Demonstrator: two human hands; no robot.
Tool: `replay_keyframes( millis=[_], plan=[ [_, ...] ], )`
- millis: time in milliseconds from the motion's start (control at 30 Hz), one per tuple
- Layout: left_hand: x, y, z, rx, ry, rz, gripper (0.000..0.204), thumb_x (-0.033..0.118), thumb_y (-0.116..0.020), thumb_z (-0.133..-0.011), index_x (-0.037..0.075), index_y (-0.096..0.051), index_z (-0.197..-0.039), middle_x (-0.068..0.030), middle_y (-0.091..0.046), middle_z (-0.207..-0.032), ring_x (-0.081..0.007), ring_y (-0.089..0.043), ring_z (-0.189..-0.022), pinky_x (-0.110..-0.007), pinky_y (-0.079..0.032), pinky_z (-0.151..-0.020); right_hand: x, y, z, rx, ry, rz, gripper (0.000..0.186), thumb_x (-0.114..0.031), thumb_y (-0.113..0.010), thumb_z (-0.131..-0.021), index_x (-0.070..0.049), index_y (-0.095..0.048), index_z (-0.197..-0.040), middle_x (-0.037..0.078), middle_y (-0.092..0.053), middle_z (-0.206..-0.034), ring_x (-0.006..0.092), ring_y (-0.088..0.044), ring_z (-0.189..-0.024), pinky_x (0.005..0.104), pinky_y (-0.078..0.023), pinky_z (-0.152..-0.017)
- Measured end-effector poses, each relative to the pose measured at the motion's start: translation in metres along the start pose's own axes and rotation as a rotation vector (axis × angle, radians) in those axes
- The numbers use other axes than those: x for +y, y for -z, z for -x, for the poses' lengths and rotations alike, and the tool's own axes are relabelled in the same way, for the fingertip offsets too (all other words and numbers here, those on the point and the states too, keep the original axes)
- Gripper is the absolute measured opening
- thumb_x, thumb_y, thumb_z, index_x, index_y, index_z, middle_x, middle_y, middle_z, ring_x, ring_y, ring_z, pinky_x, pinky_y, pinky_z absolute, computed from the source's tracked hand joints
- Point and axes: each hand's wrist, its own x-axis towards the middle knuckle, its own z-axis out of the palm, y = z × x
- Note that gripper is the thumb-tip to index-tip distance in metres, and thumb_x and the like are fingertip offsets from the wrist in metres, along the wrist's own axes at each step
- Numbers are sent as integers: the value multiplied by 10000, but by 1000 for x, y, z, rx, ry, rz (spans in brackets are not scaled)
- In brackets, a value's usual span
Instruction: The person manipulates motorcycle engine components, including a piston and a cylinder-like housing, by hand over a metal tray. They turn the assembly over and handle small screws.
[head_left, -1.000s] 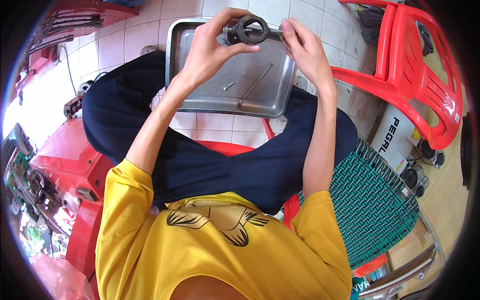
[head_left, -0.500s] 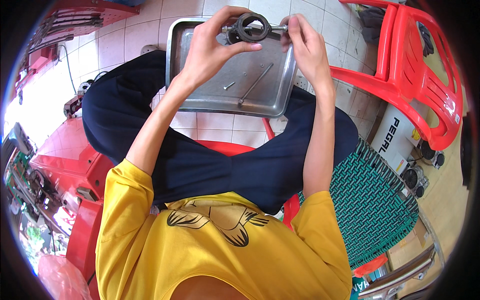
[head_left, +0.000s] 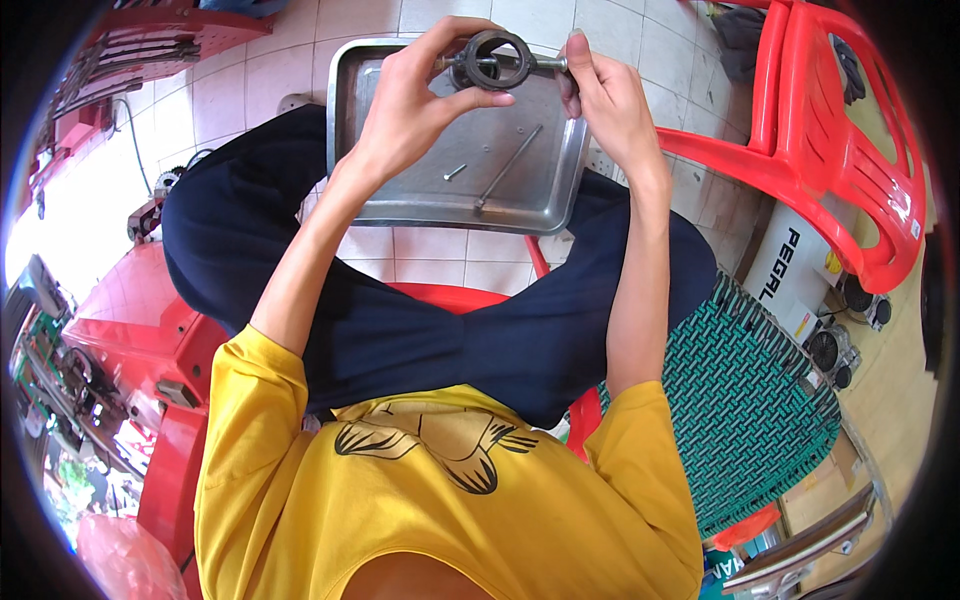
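Observation:
Above the far part of a metal tray [head_left: 400,212], my left hand [head_left: 405,105] grips a dark ring-shaped metal part [head_left: 528,62] from its left side, thumb below the ring and fingers over the top. Out of the part's right side sticks a silver bolt [head_left: 550,63]. My right hand [head_left: 612,100] has its thumb and fingers closed at the bolt's outer end; the fingertips are partly hidden behind the thumb. A short bolt [head_left: 456,172] and a long thin rod [head_left: 512,165] lie in the tray, beside a couple of tiny pieces, perhaps nuts.
The tray rests across my knees in dark trousers [head_left: 390,340]. To the right stand a red plastic chair [head_left: 800,120] and a green woven seat [head_left: 745,410]. Red metal equipment [head_left: 150,320] is at the left. White floor tiles [head_left: 430,245] show beyond and below the tray.
Both hands and the ring-shaped part have shifted very slightly left. My right thumb now points more upright at the bolt's end, and the bolt appears to stick out less.

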Motion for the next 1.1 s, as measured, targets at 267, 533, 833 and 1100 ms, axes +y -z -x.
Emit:
replay_keyframes(
  millis=[267, 533, 833, 1100],
  plan=[
    [0, 2, 1, -15, 21, 13, 552, 117, -854, -760, 41, -607, -1248, -88, -695, -1148, -197, -654, -1140, -361, -486, -1045, -2, 0, 0, -39, -55, 12, 507, -492, -460, -1063, -27, -628, -947, 31, -610, -690, 101, -583, -666, 284, -435, -637],
    [-2, 1, 2, -24, 18, 12, 572, 123, -860, -751, 49, -608, -1259, -87, -699, -1152, -206, -654, -1147, -363, -483, -1038, -2, 0, 1, 45, 54, -57, 459, -452, -558, -1023, -6, -651, -970, 73, -625, -667, 170, -622, -632, 318, -476, -653],
    [-6, 11, 1, -57, 23, 12, 593, 82, -857, -756, 47, -606, -1292, -68, -671, -1192, -178, -624, -1155, -364, -463, -1084, -6, -2, 3, -10, 74, -100, 409, -391, -559, -1040, -9, -663, -935, 37, -630, -720, 117, -578, -626, 272, -434, -625],
    [-7, 11, 1, -52, 47, 14, 608, 51, -856, -753, 31, -602, -1305, -58, -655, -1204, -160, -612, -1159, -362, -466, -1091, -10, 1, 4, -5, 48, -12, 543, -481, -503, -1051, 0, -669, -862, 27, -594, -667, 92, -572, -664, 252, -415, -621]
  ],
)
